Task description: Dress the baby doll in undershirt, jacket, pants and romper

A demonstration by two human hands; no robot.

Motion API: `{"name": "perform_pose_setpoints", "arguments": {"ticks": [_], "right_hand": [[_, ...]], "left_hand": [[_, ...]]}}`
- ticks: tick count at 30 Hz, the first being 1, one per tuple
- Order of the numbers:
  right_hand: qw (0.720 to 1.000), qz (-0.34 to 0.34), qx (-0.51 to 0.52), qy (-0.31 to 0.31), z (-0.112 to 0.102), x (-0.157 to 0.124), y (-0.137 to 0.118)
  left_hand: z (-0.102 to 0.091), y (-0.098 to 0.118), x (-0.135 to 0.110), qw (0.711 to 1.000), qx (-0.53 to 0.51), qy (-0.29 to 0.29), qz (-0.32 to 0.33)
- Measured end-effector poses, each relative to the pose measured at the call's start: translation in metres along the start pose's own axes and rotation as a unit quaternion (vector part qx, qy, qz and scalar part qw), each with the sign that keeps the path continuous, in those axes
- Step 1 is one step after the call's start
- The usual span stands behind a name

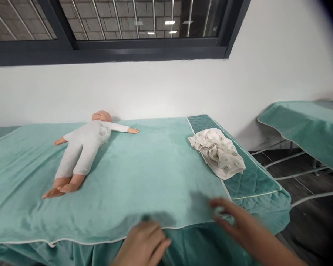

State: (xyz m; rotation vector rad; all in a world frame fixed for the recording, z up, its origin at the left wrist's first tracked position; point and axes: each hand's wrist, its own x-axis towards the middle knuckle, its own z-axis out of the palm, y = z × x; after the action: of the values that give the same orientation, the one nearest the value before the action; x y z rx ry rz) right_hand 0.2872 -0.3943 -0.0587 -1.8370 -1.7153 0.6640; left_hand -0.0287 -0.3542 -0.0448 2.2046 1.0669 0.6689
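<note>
My left hand [144, 242] hovers at the front edge of the bed, its back toward me; its fingers are blurred and partly hidden, so their closure is unclear. Farther right, my right hand [233, 218] is held with thumb and fingers apart and nothing between them. Beyond it, a crumpled white patterned baby garment [218, 153] lies at the bed's right end, apart from both hands. On the left part of the bed a baby doll [84, 146] in a white suit lies on its back, arms spread, feet bare.
A green blanket with white piping [155, 166] covers the bed, over a darker quilted cover [249, 184]. A white wall [155, 90] and barred window [144, 48] stand behind. At right is another green-covered bed [308, 122] above metal bars [302, 173] and dark floor.
</note>
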Motion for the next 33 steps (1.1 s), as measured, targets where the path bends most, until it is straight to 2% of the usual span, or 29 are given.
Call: {"name": "perform_pose_setpoints", "arguments": {"ticks": [2, 3, 5, 6, 8, 10, 13, 18, 21, 28, 33], "right_hand": [[0.994, -0.053, 0.065, 0.068, 0.003, 0.054, -0.002], [0.988, -0.065, 0.085, 0.107, 0.006, 0.08, -0.003], [0.976, -0.043, 0.032, 0.212, 0.012, 0.124, -0.002], [0.969, -0.038, -0.016, 0.244, 0.015, 0.141, 0.001], [0.95, -0.03, -0.093, 0.296, 0.02, 0.163, 0.009], [0.93, -0.028, -0.134, 0.341, 0.022, 0.173, 0.02], [0.912, -0.025, -0.138, 0.385, 0.021, 0.176, 0.031], [0.925, -0.004, -0.09, 0.368, 0.023, 0.176, 0.033], [0.935, 0.019, -0.078, 0.347, 0.026, 0.175, 0.028], [0.939, 0.01, -0.103, 0.327, 0.028, 0.174, 0.026], [0.934, -0.024, -0.09, 0.344, 0.029, 0.175, 0.029]], "left_hand": [[0.013, -0.012, 0.059, 0.999, -0.008, -0.016, 0.028], [0.02, -0.017, 0.091, 0.999, -0.026, 0.011, 0.025], [0.035, -0.024, 0.158, 0.993, -0.093, 0.074, -0.001], [0.043, -0.025, 0.191, 0.988, -0.117, 0.099, -0.017], [0.059, -0.025, 0.25, 0.989, -0.105, 0.105, -0.02], [0.075, -0.023, 0.298, 0.995, -0.05, 0.083, 0.027], [0.097, -0.022, 0.343, 0.995, -0.034, 0.073, 0.051], [0.115, -0.033, 0.369, 0.984, -0.105, 0.125, 0.066], [0.114, -0.041, 0.374, 0.979, -0.166, 0.106, 0.055], [0.112, -0.041, 0.374, 0.989, -0.089, 0.103, 0.055], [0.107, -0.038, 0.374, 0.975, -0.2, 0.092, 0.031]]}}
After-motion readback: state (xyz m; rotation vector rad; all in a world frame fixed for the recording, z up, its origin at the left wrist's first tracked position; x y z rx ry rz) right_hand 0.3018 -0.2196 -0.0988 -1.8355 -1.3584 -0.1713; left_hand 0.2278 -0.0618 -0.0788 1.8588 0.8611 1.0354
